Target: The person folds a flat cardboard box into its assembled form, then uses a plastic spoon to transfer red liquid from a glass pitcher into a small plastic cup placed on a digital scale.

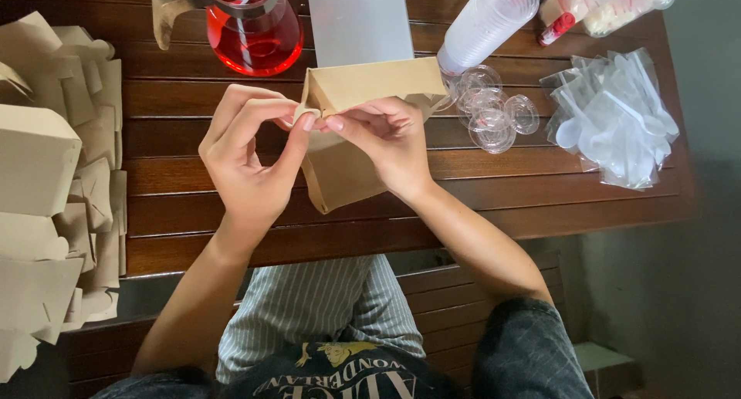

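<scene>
I see a brown kraft paper box point(363, 106), partly folded and held up off the dark wooden table, tilted, one small corner flap pinched at its upper left

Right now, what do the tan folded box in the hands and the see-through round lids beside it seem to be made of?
The tan folded box looks like matte brown kraft paperboard: dull surface, crisp creases, thin flaps bending under the left hand and right hand. The see-through round lids seem to be thin clear plastic: glossy glints, with the dark wooden table showing through them.
</scene>
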